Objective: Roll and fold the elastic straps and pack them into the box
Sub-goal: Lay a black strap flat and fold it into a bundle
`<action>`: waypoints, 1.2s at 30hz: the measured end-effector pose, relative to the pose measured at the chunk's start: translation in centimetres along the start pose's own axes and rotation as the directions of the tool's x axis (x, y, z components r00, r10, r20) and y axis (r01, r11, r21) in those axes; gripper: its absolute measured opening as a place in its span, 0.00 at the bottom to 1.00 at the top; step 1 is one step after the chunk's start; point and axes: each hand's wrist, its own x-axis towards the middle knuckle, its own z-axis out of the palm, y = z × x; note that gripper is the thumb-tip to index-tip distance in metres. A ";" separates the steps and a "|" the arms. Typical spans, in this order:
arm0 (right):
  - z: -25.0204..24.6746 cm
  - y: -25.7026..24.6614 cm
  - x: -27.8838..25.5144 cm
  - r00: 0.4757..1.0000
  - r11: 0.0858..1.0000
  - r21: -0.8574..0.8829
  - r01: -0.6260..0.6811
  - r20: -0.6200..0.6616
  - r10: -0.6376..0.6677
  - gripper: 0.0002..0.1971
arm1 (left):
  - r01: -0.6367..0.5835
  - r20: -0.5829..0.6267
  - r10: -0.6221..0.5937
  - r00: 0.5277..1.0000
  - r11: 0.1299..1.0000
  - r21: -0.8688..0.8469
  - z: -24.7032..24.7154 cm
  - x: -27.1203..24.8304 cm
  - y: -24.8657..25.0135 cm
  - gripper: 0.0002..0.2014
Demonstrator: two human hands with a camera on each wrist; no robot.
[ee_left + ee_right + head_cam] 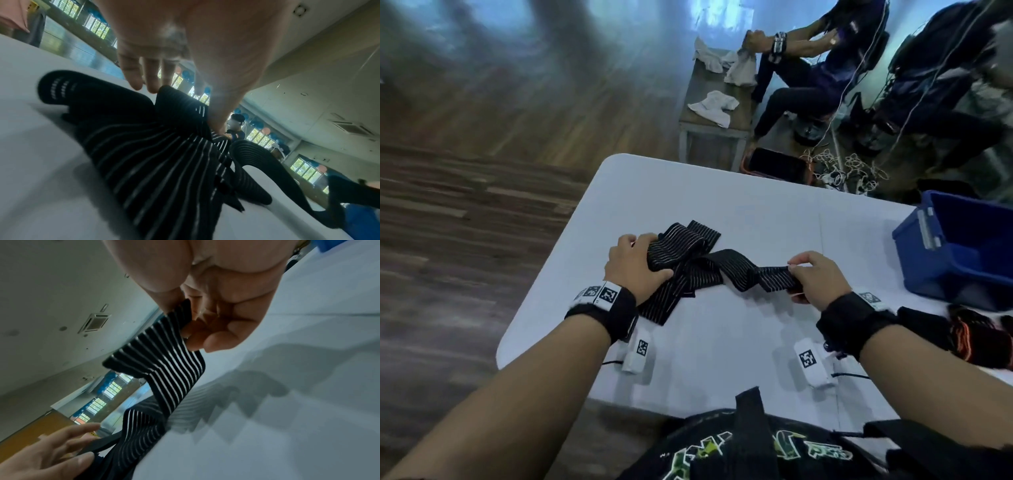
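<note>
Item: elastic strap (pixel 688 263), one in hand; black with thin pale lengthwise stripes, twisted and heaped in loose folds on the white table (pixel 722 192), near its left edge, one end trailing toward the near edge.

Hands, two, apart:
- Left hand (pixel 631 265), one; palm down over the left part of the heap, thumb and fingers curled round a bunch of the strap. The left wrist view shows fingers (pixel 133 78) reaching over a fold, thumb pressed on the fabric.
- Right hand (pixel 816 279), one; raised just above the table, pinching the strap's right end between thumb and curled fingers (pixel 216 340). The strap runs slack and twisted between the hands.

Box (pixel 955 253), one; blue, open-topped, at the table's right edge, well apart from the strap.

Further straps (pixel 976 335), a dark bundle with orange marks, at the right edge just nearer than the box; count cannot be told.

Wrist bands with square markers, two, one per wrist.
</note>
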 end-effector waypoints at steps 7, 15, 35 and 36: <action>-2.6 2.1 -1.5 1.000 0.999 0.052 0.010 -0.001 -0.010 0.08 | -0.046 0.048 0.043 0.998 0.997 0.070 0.5 1.0 2.5 0.28; -3.4 2.3 -2.5 1.000 0.993 0.114 0.019 0.007 -0.020 0.07 | -0.059 0.060 0.078 0.995 0.962 -0.265 -1.3 -0.3 6.1 0.28; -2.9 2.8 -3.8 0.997 0.991 0.127 0.046 0.052 -0.053 0.06 | -0.041 0.096 0.122 0.988 0.802 -0.596 0.6 -3.0 5.9 0.03; -2.8 2.8 -3.8 0.997 0.991 0.127 0.044 0.053 -0.051 0.06 | -0.063 0.097 0.145 0.985 0.813 -0.579 0.8 -3.0 5.7 0.05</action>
